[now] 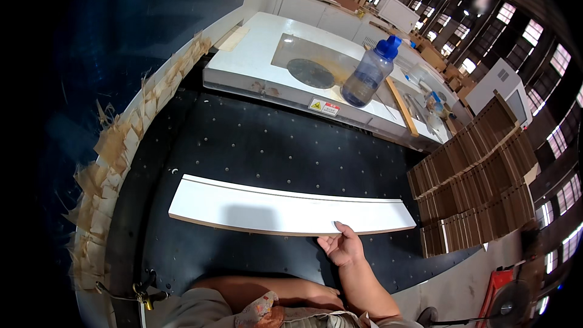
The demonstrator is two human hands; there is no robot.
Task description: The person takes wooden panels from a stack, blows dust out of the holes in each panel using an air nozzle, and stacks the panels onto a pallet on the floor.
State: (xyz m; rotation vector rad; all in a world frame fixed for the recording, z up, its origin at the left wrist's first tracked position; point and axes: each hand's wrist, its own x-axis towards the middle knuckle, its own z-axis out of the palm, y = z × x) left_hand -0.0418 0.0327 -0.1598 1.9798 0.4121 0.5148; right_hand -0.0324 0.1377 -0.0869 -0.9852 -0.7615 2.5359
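A long white board with a dark groove along its far edge and a brown near edge lies across the black table, which is dotted with small studs. My right hand is at the near edge, right of the board's middle, its thumb over the top face and its fingers curled at the edge. Low in front of my body, my left hand lies at the end of a forearm that crosses from the left. Its fingers are hidden beside my right forearm.
Tall stacks of brown boards stand at the right. A blue-capped water bottle sits on the white machine top beyond the table, near a wooden strip. Torn tan tape lines the left panel's edge.
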